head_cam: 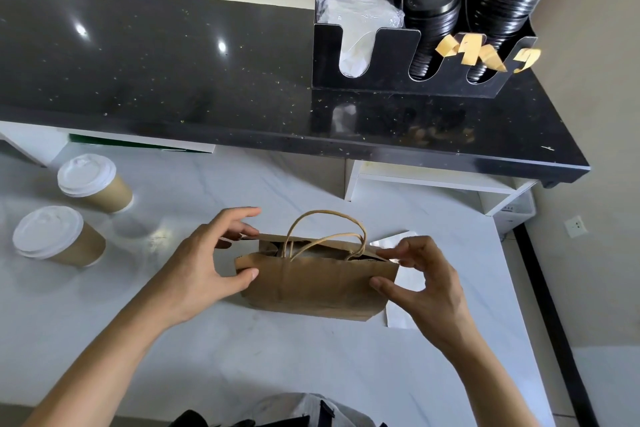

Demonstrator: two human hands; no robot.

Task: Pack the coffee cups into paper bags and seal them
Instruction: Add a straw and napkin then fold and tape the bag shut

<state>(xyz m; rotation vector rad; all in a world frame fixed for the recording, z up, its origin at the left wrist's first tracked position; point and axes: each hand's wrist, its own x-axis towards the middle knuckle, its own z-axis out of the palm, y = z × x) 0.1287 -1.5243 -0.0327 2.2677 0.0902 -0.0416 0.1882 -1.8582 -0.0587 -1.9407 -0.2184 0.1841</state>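
A brown paper bag [311,282] stands on the white marble counter [277,357] in front of the person, its twisted paper handles [327,236] sticking up from a mouth that is only partly spread. The left hand [204,260] pinches the left end of the bag's top edge, thumb on the near panel and fingers curled over the far one; the right hand [422,274] pinches the right end the same way. Two lidded coffee cups, one nearer [57,236] and one farther [91,182], wait on the counter well to the left of the bag, so neither is packed yet. The step in hand looks like opening the mouth wide enough to take a cup. To do it well, the person should pull the near and far panels apart evenly at both ends, letting the side folds pop out square, and press the base flat so the bag stands by itself. The handles should be kept outside the opening. What lies inside the bag cannot be told from here. A pale sheet [401,288] lies under the bag's right end and may slip as the bag is worked. On the black counter [173,80] beyond, an organizer [398,55] holds black lids and strips of tan tape [485,54], handy for sealing later.
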